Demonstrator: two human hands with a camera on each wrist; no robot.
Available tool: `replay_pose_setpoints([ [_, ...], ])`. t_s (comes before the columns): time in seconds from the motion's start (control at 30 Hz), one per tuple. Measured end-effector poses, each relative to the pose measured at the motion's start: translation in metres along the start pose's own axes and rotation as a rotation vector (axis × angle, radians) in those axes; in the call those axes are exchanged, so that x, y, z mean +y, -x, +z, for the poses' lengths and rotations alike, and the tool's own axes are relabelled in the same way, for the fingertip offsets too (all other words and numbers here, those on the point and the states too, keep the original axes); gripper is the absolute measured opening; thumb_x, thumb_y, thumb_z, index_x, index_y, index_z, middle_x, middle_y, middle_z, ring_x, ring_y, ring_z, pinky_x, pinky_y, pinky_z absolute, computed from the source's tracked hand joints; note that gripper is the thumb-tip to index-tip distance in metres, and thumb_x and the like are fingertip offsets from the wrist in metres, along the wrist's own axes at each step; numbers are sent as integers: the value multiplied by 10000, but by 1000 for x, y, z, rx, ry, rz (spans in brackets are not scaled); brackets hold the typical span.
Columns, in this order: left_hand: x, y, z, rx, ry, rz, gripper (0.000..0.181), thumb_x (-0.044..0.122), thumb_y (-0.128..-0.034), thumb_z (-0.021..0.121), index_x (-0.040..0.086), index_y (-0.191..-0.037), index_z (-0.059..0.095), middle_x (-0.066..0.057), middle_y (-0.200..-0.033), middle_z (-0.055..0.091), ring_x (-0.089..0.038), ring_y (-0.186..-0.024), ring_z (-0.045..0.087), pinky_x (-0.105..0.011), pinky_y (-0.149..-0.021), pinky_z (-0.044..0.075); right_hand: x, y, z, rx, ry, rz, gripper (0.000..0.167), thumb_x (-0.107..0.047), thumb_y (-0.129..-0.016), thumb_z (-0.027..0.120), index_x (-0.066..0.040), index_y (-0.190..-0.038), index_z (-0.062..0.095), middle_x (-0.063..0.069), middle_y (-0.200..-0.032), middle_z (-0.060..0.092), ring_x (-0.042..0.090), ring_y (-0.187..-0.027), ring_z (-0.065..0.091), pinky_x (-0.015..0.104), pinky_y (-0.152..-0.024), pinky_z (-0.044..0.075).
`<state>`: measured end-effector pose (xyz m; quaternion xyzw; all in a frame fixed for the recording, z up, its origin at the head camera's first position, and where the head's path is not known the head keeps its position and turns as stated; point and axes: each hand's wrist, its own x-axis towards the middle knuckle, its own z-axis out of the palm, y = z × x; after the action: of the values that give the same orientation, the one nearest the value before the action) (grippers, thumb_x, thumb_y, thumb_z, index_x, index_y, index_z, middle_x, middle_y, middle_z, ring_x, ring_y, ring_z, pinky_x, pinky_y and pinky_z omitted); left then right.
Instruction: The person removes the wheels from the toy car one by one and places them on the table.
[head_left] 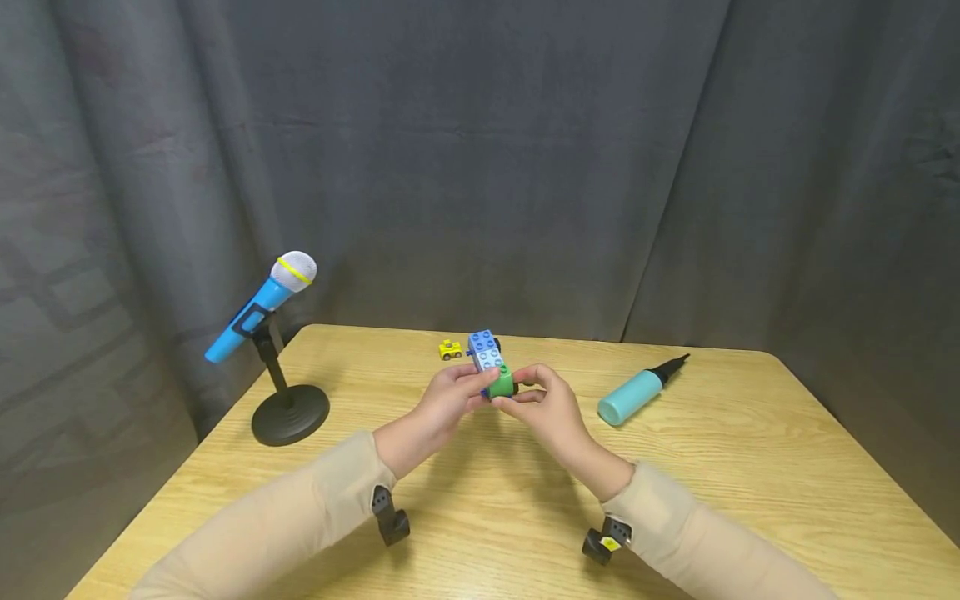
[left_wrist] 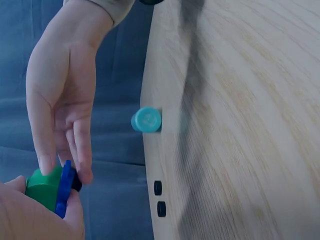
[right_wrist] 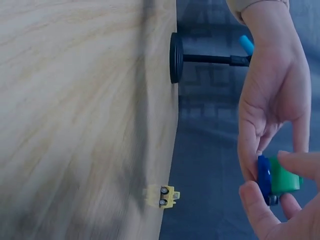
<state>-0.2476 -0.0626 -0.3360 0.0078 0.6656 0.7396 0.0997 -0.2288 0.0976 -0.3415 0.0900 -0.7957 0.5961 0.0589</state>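
Observation:
Above the table's middle, both hands hold a toy brick car: a blue brick [head_left: 482, 340], a pale blue brick [head_left: 487, 359] and a green brick [head_left: 501, 382] in a row on a dark blue base [right_wrist: 264, 175] with black wheels. My left hand [head_left: 446, 404] grips it from the left, thumb on the green end. On the other side, my right hand [head_left: 553, 412] pinches that same end between thumb and fingers, close to a black wheel [left_wrist: 76, 181]. Fingers partly hide the base and wheels. Two loose black wheels [left_wrist: 158, 188] sit on the table in the left wrist view.
A small yellow toy car [head_left: 450, 350] stands behind the left hand. To the left is a blue toy microphone [head_left: 258, 308] on a black stand [head_left: 291, 414]. A teal hand pump [head_left: 632, 397] lies at the right on the wooden table [head_left: 750, 467]. Grey curtains hang behind.

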Motion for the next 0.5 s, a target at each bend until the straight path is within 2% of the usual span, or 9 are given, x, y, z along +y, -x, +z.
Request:
replay_pose_setpoints([
  [0.17, 0, -1, -9, -8, -68, 18, 594, 319, -951, 626, -69, -1366, 455, -197, -1340, 557, -309, -1189, 591, -443, -1105, 384, -2, -2, -13, -43, 37, 9, 371, -187, -836, 773, -30, -1127, 606, 143, -1167, 631, 233, -962, 672, 313, -813, 564],
  [0.3, 0, -1, -15, -26, -121, 33, 546, 330, -956, 615, -43, -1341, 510, -173, -1308, 590, -248, -1129, 617, -415, -1077, 423, -5, -13, -30, -83, 5, 4, 413, -165, -879, 724, -19, -1235, 574, 185, -1183, 636, 234, -1002, 653, 305, -844, 560],
  [0.4, 2, 0, -18, -56, -141, 40, 493, 319, -967, 598, -34, -1308, 550, -169, -1273, 615, -215, -1081, 632, -428, -1072, 424, -5, -25, -44, -146, -30, 8, 490, -170, -908, 690, -22, -1338, 506, 216, -1268, 587, 217, -1042, 647, 330, -898, 549],
  [0.5, 3, 2, -20, -92, -136, 37, 477, 302, -978, 579, -47, -1303, 550, -180, -1282, 609, -199, -1085, 634, -445, -1086, 407, -3, -37, -57, -230, -4, 13, 556, -236, -910, 691, -56, -1387, 469, 206, -1353, 537, 210, -1070, 635, 386, -953, 519],
])
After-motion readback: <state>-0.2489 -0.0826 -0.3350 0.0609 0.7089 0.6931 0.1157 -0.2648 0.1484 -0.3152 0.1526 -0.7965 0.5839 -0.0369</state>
